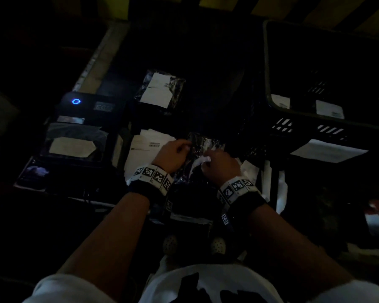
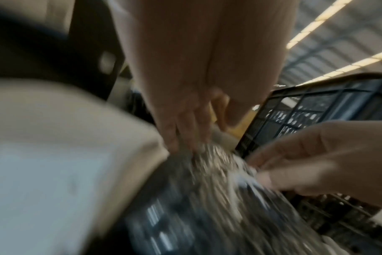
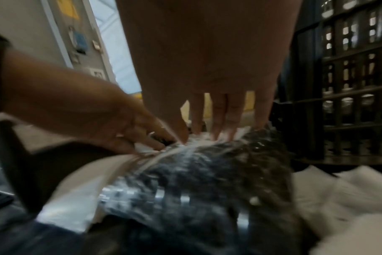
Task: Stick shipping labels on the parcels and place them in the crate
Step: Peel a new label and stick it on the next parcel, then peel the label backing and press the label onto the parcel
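Right hand [image 3: 207, 69] with straight fingers [image 3: 218, 117] pressing down on a bubble-wrapped parcel [image 3: 207, 181] (motion-blurred), left hand [image 3: 103, 117] pinching its far edge, black crate [image 3: 349, 86] close on the right

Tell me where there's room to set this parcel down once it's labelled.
The crate looks bare behind its two labelled parcels, though it is dim. A dark patch lies between the far parcel and the crate. Crowded near you: label sheets by the left hand, papers by the right hand.
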`<action>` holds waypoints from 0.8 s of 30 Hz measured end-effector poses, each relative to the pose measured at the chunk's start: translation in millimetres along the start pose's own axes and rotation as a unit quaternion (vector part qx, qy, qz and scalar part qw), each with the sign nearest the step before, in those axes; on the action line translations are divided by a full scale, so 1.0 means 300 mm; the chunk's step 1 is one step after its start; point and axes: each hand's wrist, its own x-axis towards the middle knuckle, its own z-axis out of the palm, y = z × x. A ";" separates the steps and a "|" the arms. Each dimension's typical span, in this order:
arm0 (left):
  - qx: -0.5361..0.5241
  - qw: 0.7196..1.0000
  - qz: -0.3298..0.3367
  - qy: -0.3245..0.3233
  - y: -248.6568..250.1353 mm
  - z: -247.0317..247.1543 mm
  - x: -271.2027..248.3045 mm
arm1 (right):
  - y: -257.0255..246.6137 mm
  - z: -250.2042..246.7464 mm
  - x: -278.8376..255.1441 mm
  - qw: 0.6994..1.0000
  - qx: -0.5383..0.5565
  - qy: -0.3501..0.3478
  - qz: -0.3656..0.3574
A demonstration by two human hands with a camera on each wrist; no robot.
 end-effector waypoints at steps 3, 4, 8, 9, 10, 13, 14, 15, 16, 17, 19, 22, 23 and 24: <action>-0.004 0.999 0.005 0.045 -0.020 -0.061 -0.043 | -0.052 -0.007 -0.007 1.000 0.006 0.006 -0.003; 0.012 0.998 -0.004 0.055 -0.042 -0.072 -0.062 | -0.074 -0.008 -0.006 1.000 0.014 0.001 -0.009; 0.172 0.978 -0.093 0.080 -0.172 -0.074 -0.135 | -0.195 0.027 0.022 0.992 0.083 -0.078 -0.059; 0.185 0.972 -0.131 0.064 -0.194 -0.072 -0.147 | -0.225 0.044 0.030 0.989 0.094 -0.098 -0.063; 0.185 0.968 -0.166 0.045 -0.212 -0.071 -0.156 | -0.252 0.061 0.039 0.987 0.099 -0.115 -0.060; 0.193 0.961 -0.199 0.004 -0.260 -0.072 -0.175 | -0.321 0.101 0.063 0.986 0.098 -0.135 -0.021; 0.194 0.961 -0.195 -0.005 -0.276 -0.072 -0.177 | -0.336 0.111 0.069 0.987 0.096 -0.128 -0.007; 0.189 0.963 -0.192 -0.012 -0.289 -0.073 -0.178 | -0.347 0.119 0.076 0.988 0.097 -0.118 0.011; 0.181 0.965 -0.190 -0.018 -0.299 -0.075 -0.178 | -0.353 0.126 0.082 0.989 0.096 -0.105 0.027; 0.171 0.967 -0.188 -0.024 -0.305 -0.077 -0.178 | -0.359 0.133 0.089 0.990 0.093 -0.096 0.041; 0.155 0.970 -0.184 -0.031 -0.310 -0.081 -0.179 | -0.366 0.145 0.099 0.992 0.082 -0.078 0.060; 0.150 0.973 -0.169 -0.038 -0.322 -0.087 -0.182 | -0.365 0.157 0.107 0.990 0.089 -0.065 0.088; 0.148 0.974 -0.166 -0.042 -0.329 -0.088 -0.183 | -0.364 0.160 0.108 0.988 0.098 -0.067 0.096; 0.146 0.974 -0.165 -0.047 -0.334 -0.090 -0.183 | -0.361 0.163 0.110 0.987 0.111 -0.069 0.098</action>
